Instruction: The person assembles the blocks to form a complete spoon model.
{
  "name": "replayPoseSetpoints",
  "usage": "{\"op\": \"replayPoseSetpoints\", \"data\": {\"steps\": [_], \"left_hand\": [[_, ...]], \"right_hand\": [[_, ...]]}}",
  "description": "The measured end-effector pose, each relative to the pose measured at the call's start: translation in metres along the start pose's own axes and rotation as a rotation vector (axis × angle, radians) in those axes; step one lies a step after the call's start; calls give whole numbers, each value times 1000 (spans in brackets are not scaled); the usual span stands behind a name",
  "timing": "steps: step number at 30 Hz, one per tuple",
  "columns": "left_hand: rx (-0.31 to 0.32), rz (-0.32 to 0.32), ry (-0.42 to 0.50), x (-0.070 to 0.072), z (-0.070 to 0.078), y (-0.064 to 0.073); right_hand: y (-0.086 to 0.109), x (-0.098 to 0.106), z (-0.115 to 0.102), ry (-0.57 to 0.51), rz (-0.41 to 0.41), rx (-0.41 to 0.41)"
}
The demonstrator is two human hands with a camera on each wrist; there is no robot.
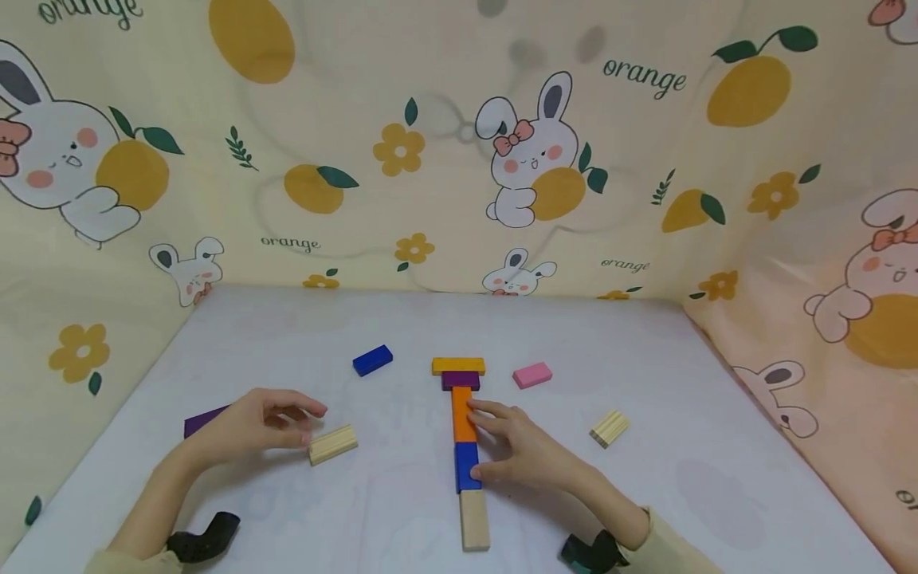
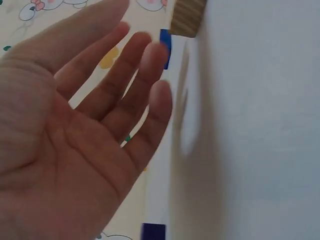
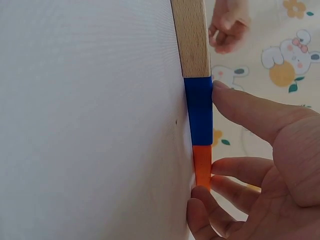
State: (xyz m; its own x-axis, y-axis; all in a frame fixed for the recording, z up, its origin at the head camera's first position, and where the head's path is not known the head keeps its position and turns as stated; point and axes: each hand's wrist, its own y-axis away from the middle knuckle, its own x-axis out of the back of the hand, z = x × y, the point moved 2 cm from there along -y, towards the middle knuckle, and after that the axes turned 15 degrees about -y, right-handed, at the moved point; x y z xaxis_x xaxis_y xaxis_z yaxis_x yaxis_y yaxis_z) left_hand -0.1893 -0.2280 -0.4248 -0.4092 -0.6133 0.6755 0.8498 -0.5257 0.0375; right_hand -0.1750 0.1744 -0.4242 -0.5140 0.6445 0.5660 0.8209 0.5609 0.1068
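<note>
A row of blocks lies flat on the white table: a plain wooden block [image 1: 475, 521] nearest, then a blue block [image 1: 467, 466], an orange block [image 1: 463, 414], and a purple block [image 1: 460, 381] and a yellow block [image 1: 458, 367] set crosswise. My right hand [image 1: 534, 450] touches the row from its right side. Its thumb rests on the blue block [image 3: 200, 110], while fingertips meet the orange block [image 3: 202, 165]. Loosely bent, with nothing in it, my left hand [image 1: 251, 426] hovers beside a grooved wooden block [image 1: 333, 445], whose end [image 2: 189, 19] shows past the fingers in the left wrist view.
Another blue block [image 1: 373, 360] lies left of the row, and a pink block [image 1: 532, 375] to its right. Farther right is a second grooved wooden block [image 1: 610, 429]. Another purple block [image 1: 203, 421] sits partly behind the left hand. A patterned cloth [image 1: 430, 199] stands behind the table.
</note>
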Motion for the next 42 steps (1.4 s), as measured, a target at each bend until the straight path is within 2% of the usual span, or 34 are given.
{"op": "replayPoseSetpoints", "data": {"steps": [4, 10, 13, 21, 29, 42], "left_hand": [[1, -67, 23, -5, -3, 1], [19, -114, 93, -7, -5, 3], [29, -132, 95, -7, -5, 2], [73, -133, 121, -10, -6, 1], [59, -135, 102, -15, -7, -2], [-8, -165, 33, -20, -4, -3]], "right_hand": [[-2, -1, -2, 4, -8, 13], [-4, 0, -4, 13, -12, 23], [-4, 1, -3, 15, -7, 20], [-4, 2, -2, 1, -8, 18], [-3, 1, -2, 4, -6, 22], [2, 1, -2, -15, 2, 8]]}}
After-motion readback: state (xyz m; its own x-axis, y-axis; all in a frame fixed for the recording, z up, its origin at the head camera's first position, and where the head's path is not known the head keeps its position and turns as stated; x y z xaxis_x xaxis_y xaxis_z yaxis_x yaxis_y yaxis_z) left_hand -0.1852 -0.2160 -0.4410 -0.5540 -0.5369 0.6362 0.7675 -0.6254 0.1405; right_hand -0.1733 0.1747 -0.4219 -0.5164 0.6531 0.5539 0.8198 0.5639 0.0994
